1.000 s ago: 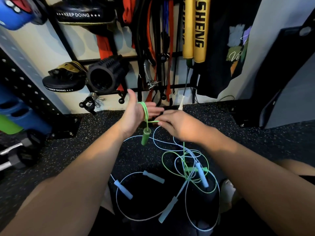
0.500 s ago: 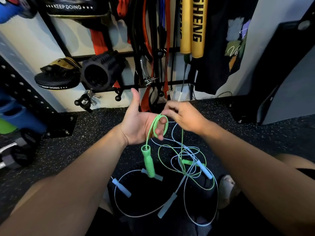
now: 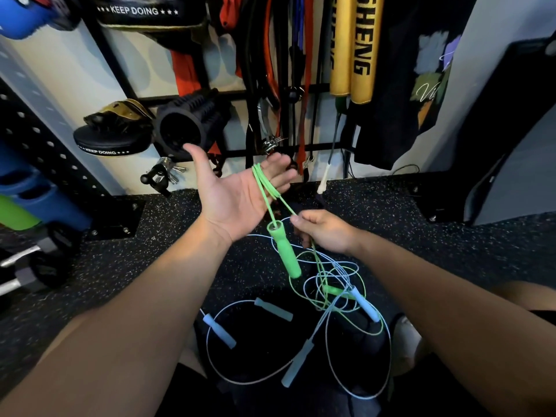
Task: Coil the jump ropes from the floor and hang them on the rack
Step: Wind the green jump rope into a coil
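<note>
The left hand (image 3: 237,194) was held open, palm up, as a form: turns of the green jump rope (image 3: 264,183) were looped round its fingers, one green handle (image 3: 284,251) dangling below. The right hand (image 3: 326,233) was pinched shut on the cord, evidently to feed it. The pale blue ropes (image 3: 301,350) lay tangled on the floor (image 3: 150,266), near the rack (image 3: 288,91).
</note>
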The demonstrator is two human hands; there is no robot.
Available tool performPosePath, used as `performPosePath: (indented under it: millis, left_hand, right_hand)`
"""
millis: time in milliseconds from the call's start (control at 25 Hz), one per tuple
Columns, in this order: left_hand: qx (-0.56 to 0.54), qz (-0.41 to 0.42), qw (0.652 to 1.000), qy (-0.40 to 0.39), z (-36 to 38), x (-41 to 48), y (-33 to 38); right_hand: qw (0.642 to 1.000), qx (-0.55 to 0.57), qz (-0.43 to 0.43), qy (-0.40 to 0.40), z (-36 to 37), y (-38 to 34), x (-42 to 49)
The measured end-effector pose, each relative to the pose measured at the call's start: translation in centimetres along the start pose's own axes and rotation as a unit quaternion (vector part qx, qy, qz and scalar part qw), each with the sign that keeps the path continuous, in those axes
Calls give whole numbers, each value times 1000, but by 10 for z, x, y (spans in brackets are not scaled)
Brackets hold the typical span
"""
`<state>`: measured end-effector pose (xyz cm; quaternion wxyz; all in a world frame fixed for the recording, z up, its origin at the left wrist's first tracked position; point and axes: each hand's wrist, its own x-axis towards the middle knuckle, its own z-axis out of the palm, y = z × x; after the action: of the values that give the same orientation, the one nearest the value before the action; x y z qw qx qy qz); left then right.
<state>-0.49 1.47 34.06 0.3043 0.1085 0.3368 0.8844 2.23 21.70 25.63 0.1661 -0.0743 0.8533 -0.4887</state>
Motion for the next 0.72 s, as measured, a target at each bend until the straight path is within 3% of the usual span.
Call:
performPosePath:
  millis: [120,240,360,440,560,640,720]
  left_hand:
    - [-19,49,998,45,-6,2,10]
    - [16,76,993,84,-11,3,16]
    - [130,84,980,127,-21,9,16]
    - [271,53,948,157,-27,12,11]
    - [433,-78,895,71,-27,9,-5]
    - [453,-157,877,-25,-19,3,-18]
    - [429,-207,877,-60,-10,0,-28]
  right_hand:
    - [997,-32,33,-64,2,6,-4]
    - [995,-90,-6,-45,-3,-2,-8]
    - [973,-209,-95,-28,-8,-21,-11]
    - [952,-257,-165,10,-13,-38,-16]
    - [918,-266,-280,95,-26,-55,-19]
    - [914,-255,-291,124,-40,-58,-19]
    - [920,-243,-277,131,-49,-57,-20]
